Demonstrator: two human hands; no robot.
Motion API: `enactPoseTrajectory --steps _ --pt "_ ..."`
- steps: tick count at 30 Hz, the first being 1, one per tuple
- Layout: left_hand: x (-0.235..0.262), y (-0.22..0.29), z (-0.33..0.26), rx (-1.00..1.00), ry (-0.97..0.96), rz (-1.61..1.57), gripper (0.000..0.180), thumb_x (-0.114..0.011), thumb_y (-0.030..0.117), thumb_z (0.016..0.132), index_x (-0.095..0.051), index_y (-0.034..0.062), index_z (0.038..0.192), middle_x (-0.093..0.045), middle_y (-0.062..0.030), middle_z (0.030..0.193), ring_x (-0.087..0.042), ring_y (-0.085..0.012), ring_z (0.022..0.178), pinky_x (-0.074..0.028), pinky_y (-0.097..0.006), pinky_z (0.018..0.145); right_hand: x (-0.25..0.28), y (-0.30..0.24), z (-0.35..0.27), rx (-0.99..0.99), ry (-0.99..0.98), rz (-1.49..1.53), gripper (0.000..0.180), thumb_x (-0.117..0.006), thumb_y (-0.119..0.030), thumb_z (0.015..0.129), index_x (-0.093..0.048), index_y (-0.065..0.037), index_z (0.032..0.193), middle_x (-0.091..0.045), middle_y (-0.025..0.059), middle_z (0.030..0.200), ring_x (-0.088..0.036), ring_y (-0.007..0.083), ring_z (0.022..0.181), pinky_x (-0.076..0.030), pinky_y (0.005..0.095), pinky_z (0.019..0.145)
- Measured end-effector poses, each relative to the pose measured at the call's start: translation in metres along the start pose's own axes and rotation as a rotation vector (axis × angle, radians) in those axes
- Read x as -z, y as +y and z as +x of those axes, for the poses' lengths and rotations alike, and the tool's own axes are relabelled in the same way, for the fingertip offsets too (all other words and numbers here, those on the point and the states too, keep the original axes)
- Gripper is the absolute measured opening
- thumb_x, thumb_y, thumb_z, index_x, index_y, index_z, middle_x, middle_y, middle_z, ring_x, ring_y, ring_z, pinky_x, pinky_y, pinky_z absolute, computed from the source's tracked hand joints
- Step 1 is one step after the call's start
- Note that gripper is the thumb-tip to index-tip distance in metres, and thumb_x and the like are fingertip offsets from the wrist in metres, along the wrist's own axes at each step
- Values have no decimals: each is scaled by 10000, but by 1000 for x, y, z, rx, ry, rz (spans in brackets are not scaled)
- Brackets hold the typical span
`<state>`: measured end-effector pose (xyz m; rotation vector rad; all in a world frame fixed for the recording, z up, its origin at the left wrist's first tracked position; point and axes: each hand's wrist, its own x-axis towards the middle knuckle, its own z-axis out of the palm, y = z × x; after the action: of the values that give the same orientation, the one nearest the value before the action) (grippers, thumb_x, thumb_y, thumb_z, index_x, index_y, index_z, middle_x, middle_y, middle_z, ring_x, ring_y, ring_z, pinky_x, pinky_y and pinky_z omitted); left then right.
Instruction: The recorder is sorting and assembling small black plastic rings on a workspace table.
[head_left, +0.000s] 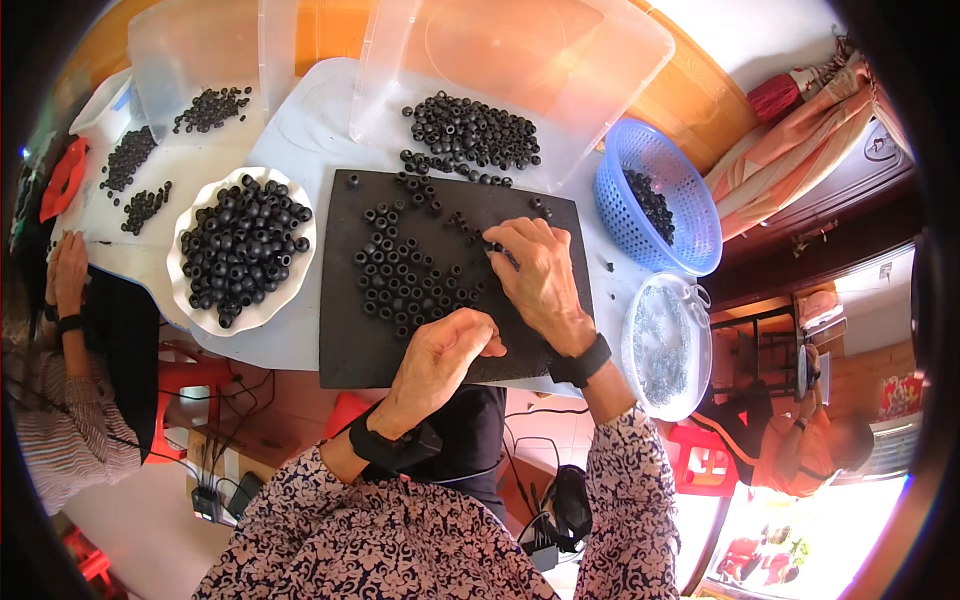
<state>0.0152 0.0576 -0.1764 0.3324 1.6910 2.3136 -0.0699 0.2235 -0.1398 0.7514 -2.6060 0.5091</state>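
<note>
A black mat (345, 345) lies before me with many loose black beads (385, 265) on it, round and with wide holes. My right hand (545, 280) is over the mat's right part, its fingers bent down and closed around a few of the beads. Close to the mat's near edge, my left hand (435, 365) is curled, thumb against fingers; what it may hold is hidden. Behind the mat, a clear plastic bin (590, 70) lies with a heap of the same beads (470, 130) at its opening. A white scalloped plate (182, 285) piled with larger-looking black beads (245, 245) stands left of the mat.
At the right stand a blue perforated basket (625, 165) with black beads inside and a clear tub (702, 365) of small transparent pieces. Another clear bin (195, 50) and small bead heaps (130, 158) are far left, near another person's hands (68, 275). Cables (235, 430) hang below.
</note>
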Motion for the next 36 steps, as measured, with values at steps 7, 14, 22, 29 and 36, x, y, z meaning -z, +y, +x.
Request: enactPoseTrajectory --steps 7,14,22,29,36 --pt "0 -1 1 51 -5 44 222 -506 150 1001 -623 -38 1024 -692 -95 927 -671 -150 882 -500 -275 842 12 -3 -32 -152 40 176 76 -666 -32 778 -691 -39 848 -651 75 875 -622 270 795 -456 382 707" --pt "-3 -3 1 -6 22 -7 238 -535 215 1002 -640 1 1009 -693 -71 879 -632 -94 848 -445 -221 715 23 7 -53 -370 145 304 86 -628 11 810 -687 28 870 -667 157 845 -660 289 670 -515 351 609" --pt "-7 -2 2 -10 53 93 244 -539 224 996 -645 4 995 -699 -72 853 -638 -90 816 -436 -217 680 25 2 -66 -398 201 330 102 -617 22 811 -687 17 885 -667 160 863 -663 301 687 -515 357 610" --pt "-6 -1 1 -5 66 93 239 -532 214 997 -641 2 988 -689 -70 861 -641 -101 826 -443 -221 715 23 -1 -55 -356 170 319 139 -593 42 813 -681 11 917 -661 164 862 -645 335 680 -509 380 619" --pt "-9 4 -1 15 65 114 221 -529 191 999 -636 -2 993 -681 -66 873 -642 -106 847 -450 -223 725 17 20 -45 -199 95 185 220 -595 39 776 -675 -3 977 -654 144 897 -643 304 747 -503 388 673"
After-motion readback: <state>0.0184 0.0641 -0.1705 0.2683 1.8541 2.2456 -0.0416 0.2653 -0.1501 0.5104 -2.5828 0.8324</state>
